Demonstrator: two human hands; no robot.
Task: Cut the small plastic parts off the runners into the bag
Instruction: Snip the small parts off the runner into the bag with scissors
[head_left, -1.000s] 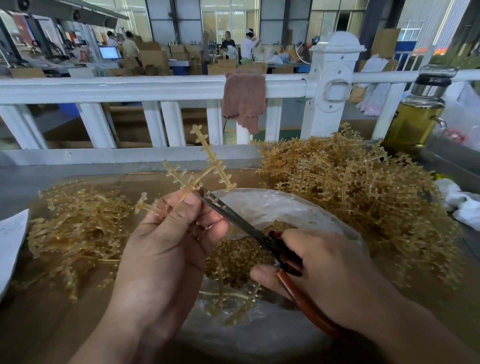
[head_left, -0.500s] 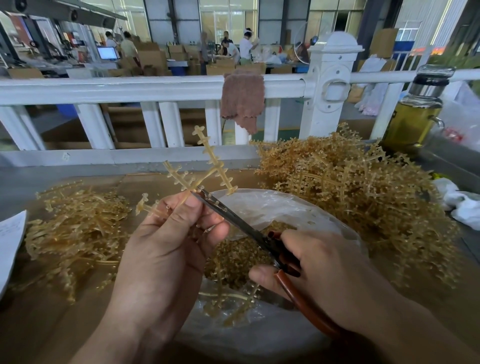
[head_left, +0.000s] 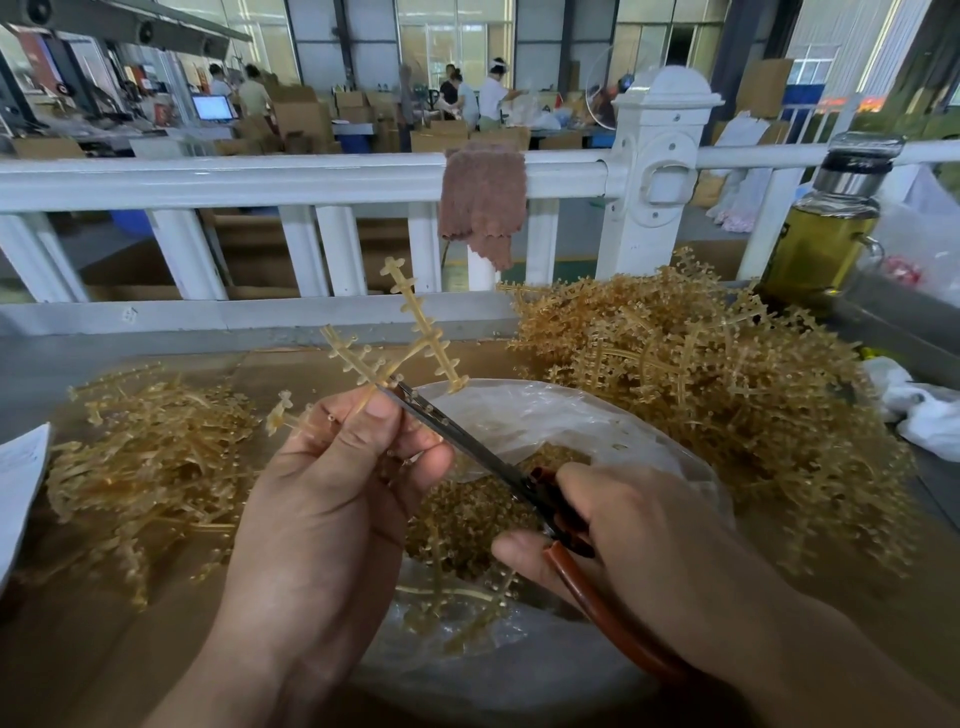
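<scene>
Fingers (head_left: 363, 431) of left hand (head_left: 322, 519) pinch a branched amber plastic runner (head_left: 415, 332), held over the clear plastic bag (head_left: 571, 415). Right hand (head_left: 639, 535) grips steel scissors with red-brown handles (head_left: 467, 441), blades at the runner's stem. Small amber cut parts (head_left: 467, 514) lie in the bag on the brown surface (head_left: 831, 597).

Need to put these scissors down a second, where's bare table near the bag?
Bare cardboard shows behind the bag, between the left pile of runners and the right pile, and at the near left corner. Both piles are crowded.
</scene>
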